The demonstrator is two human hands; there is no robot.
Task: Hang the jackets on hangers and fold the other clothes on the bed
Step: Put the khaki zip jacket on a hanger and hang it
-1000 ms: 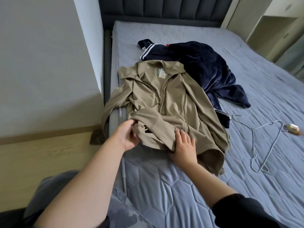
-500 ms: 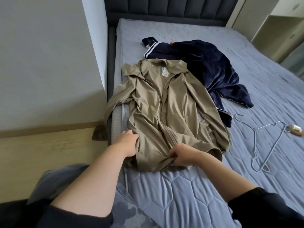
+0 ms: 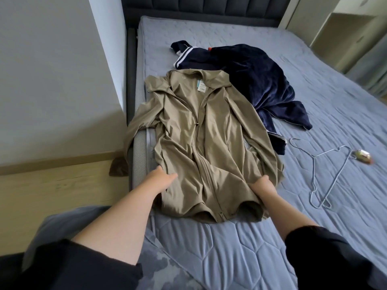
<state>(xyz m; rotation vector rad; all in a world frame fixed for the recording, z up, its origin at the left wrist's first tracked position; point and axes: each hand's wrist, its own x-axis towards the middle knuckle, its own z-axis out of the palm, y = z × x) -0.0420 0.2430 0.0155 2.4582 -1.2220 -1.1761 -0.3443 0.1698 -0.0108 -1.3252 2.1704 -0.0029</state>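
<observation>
One wide-angle camera, worn on the head, looks forward and down from the near end of a blue-grey quilted mattress (image 3: pixel 230 248). It sits close enough that both forearms rise from 7 and 5 o'clock to the left hand (image 3: pixel 162 177) and right hand (image 3: pixel 262 186) on a khaki zip-front jacket (image 3: pixel 209 143) at centre. A dark padded headboard (image 3: pixel 205 9) lines 12 o'clock; straight edges bow outward.

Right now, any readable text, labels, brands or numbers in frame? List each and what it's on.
No text is legible.
Hang tag at the khaki jacket collar: printed lines, too small to read.
Small white outline logo on the collar lining: no letters readable.
Small packet on the bed beside the wire hanger: blurred, unreadable.
</observation>
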